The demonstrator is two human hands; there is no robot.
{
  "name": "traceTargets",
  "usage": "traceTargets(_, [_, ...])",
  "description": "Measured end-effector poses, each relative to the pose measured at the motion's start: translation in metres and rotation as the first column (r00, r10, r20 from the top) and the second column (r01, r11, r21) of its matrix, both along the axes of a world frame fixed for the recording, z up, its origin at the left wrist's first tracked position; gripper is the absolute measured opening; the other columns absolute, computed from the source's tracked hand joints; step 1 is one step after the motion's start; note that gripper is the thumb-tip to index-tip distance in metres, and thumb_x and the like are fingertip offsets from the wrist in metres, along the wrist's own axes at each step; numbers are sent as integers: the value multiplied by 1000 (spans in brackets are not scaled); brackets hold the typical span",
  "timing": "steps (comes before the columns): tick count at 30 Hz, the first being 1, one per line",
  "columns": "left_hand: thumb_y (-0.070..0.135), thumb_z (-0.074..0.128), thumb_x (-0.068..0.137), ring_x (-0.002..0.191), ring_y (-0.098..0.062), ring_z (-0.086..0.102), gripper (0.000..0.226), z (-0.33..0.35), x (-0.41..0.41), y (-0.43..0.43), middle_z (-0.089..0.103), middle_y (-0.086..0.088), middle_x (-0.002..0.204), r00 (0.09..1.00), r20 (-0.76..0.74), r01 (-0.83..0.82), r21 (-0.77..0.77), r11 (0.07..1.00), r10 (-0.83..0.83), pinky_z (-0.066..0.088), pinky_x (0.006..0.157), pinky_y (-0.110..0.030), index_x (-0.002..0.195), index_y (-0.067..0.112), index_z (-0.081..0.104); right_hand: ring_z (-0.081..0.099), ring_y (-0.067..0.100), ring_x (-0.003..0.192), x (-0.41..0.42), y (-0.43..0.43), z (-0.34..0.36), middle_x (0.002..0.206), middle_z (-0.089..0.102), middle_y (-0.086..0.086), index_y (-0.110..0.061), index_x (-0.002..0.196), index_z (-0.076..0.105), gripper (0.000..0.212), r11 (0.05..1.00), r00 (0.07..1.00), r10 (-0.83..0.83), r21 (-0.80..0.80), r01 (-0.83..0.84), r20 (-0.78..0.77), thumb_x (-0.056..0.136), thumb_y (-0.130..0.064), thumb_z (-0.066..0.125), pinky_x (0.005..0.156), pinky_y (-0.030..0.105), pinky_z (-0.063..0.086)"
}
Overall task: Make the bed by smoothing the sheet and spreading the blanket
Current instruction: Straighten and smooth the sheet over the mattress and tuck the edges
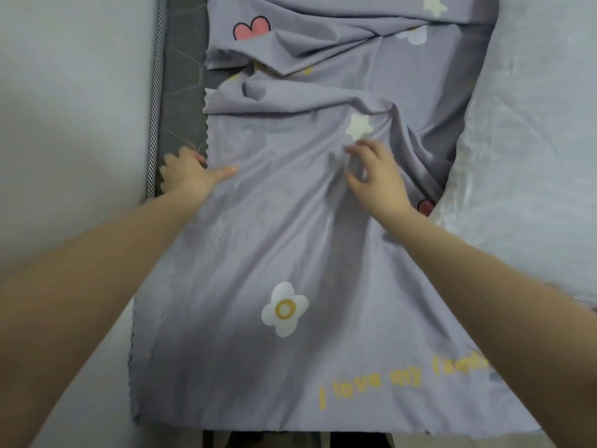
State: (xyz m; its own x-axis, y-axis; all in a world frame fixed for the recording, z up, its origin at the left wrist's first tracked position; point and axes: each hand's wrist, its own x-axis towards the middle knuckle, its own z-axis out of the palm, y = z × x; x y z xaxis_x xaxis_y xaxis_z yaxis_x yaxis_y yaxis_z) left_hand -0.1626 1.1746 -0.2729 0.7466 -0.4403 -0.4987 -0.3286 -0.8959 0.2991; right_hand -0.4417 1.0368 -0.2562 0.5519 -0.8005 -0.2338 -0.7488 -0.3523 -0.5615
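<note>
A lilac-grey sheet [277, 240] printed with flowers, stars, hearts and yellow lettering lies lengthwise over the bed, flat near me and bunched into folds farther away. My left hand [190, 176] lies at the sheet's left zigzag edge, thumb stretched flat across the cloth, fingers over the edge on the mattress. My right hand [374, 176] sits in the middle, just below a cream star, its fingers curled and pinching a small ridge of the sheet. A pale quilted blanket [529, 156] is heaped along the right side.
A dark grey mattress [184, 101] with striped piping shows bare at the upper left. A pale wall [74, 108] runs close along the left. The sheet's near end hangs over the bed's foot at the bottom of the view.
</note>
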Motion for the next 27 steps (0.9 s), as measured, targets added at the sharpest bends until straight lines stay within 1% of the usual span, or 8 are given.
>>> traceTargets(6, [26, 69, 86, 102, -32, 60, 38, -7, 3, 8, 63, -20, 111, 999, -47, -22, -258, 966, 11, 41, 80, -30, 110, -1, 58, 54, 36, 97, 7, 106, 3, 102, 55, 16, -6, 105, 63, 25, 988, 990, 144, 60, -143, -7, 89, -25, 61, 85, 45, 46])
traceTargets(10, [18, 59, 91, 95, -39, 58, 27, 5, 17, 21, 62, -23, 109, 984, 176, 28, -327, 945, 32, 43, 79, -41, 112, 5, 48, 56, 35, 94, 13, 192, 2, 106, 57, 15, -10, 112, 63, 32, 946, 956, 290, 139, -292, 40, 87, -31, 64, 78, 41, 50])
traceTargets(12, [14, 51, 92, 87, -40, 56, 21, 11, 22, 29, 60, -21, 104, 962, 266, 157, -333, 930, -67, 40, 72, -42, 110, 11, 41, 55, 32, 107, 13, 229, -1, 118, 56, 11, -15, 121, 60, 39, 894, 905, 418, 142, -425, 77, 88, -34, 62, 85, 41, 49])
traceTargets(15, [20, 38, 91, 87, -34, 52, 15, 12, 26, 35, 54, -13, 100, 922, 285, 334, -251, 909, -261, 40, 75, -42, 105, 24, 40, 31, 27, 138, 9, 271, -4, 147, 38, 7, -19, 138, 45, 54, 763, 794, 598, 226, -606, 110, 87, -28, 57, 110, 48, 27])
traceTargets(17, [27, 39, 88, 83, -35, 49, 12, 11, 30, 33, 50, -13, 95, 896, 271, 393, -109, 913, -353, 40, 74, -43, 97, 20, 43, 19, 26, 144, 6, 290, -2, 154, 26, 7, -20, 142, 37, 59, 693, 729, 680, 253, -675, 84, 87, -26, 56, 115, 50, 14])
traceTargets(21, [-17, 37, 86, 108, -42, 48, 31, 0, 40, 26, 45, -31, 119, 810, 261, 533, 42, 845, -524, 41, 88, -47, 114, -11, 50, 28, 33, 134, 9, 312, 4, 144, 31, 12, -13, 135, 39, 58, 691, 732, 682, 323, -647, 7, 84, -33, 59, 107, 48, 30])
traceTargets(24, [-15, 34, 86, 115, -42, 42, 36, -5, 40, 30, 41, -34, 124, 759, 236, 590, 146, 794, -607, 38, 97, -50, 121, -17, 45, 26, 32, 135, 13, 332, 3, 145, 28, 9, -12, 132, 43, 58, 690, 759, 651, 397, -606, 27, 81, -33, 62, 105, 46, 34])
traceTargets(27, [-3, 39, 90, 128, -44, 34, 38, 2, 18, 38, 28, -28, 147, 810, 383, 432, 124, 893, -445, 34, 104, -51, 127, -11, 42, 17, 29, 142, 13, 346, -4, 154, 19, 2, -16, 135, 46, 57, 613, 659, 751, 326, -720, 42, 83, -30, 63, 113, 41, 26])
